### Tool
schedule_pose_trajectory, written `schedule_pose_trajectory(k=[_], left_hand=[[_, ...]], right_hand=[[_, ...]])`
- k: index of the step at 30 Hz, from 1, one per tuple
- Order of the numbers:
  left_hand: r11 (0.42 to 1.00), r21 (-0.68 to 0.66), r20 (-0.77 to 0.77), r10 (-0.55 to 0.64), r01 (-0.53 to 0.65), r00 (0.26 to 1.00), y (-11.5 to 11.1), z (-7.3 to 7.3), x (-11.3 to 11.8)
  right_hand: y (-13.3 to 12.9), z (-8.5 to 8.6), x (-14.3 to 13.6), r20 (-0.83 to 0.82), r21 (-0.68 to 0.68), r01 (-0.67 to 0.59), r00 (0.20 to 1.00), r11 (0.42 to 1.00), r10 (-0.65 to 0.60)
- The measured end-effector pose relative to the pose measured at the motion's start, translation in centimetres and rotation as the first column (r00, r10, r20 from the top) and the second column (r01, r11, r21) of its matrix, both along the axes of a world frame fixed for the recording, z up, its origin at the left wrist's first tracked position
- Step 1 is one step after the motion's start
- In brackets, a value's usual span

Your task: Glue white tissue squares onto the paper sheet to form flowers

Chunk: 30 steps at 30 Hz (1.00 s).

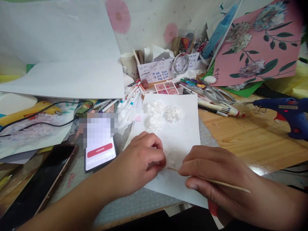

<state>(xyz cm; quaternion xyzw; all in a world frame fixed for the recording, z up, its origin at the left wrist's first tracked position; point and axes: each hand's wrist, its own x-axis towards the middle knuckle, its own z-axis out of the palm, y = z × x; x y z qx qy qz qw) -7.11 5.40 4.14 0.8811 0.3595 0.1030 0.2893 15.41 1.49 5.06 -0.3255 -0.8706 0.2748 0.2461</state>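
Observation:
My right hand (pixel 211 170) grips a thin wooden stick (pixel 228 185), its tip pointing left toward my other hand. My left hand (pixel 141 160) is closed, thumb and fingers pinched together right by the stick's tip; whatever they hold is too small to make out. Both hands are over a white sheet of paper (pixel 187 128) on a grey cutting mat (pixel 120 205). Beyond my fingers, three ruffled white paper-like clusters (pixel 155 109) lie close together on the sheet. Faint white bits (pixel 172 157) show on the paper between the hands.
A blue hot glue gun (pixel 286 112) lies at right, scissors (pixel 218 93) and pens behind the sheet. At left are a lit phone (pixel 99 150), a dark phone (pixel 40 183) and a yellow corded tool (pixel 29 114). A pink flower picture (pixel 260 48) leans at back right.

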Motion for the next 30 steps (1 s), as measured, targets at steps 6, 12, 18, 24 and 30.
schedule_pose_trajectory(k=[6, 12, 18, 24, 30], left_hand=[[0.995, 0.084, -0.07, -0.048, 0.054, 0.996, 0.0, 0.4, -0.4], [0.979, 0.161, -0.14, -0.1, 0.122, 0.985, 0.1, 0.8, -0.7], [0.981, 0.133, -0.144, -0.122, 0.142, 0.982, 0.1, 1.5, -0.7], [0.989, 0.149, -0.072, -0.001, 0.012, 0.997, 1.2, 2.2, -1.9], [0.953, 0.265, -0.159, 0.191, -0.145, 0.969, 3.0, 1.4, -3.4]], right_hand=[[-0.3, -0.4, 0.1, 0.106, -0.042, -0.148, 0.983, 0.988, 0.152], [0.2, -0.7, 0.4, 0.073, -0.052, -0.169, 0.982, 0.984, 0.173], [0.0, 0.0, 1.9, -0.042, -0.164, -0.169, 0.985, 0.972, 0.165], [-0.1, -0.6, 2.0, -0.158, -0.107, -0.09, 0.985, 0.99, 0.073], [-0.2, -0.7, 1.9, -0.039, -0.015, -0.031, 0.999, 0.999, 0.03]])
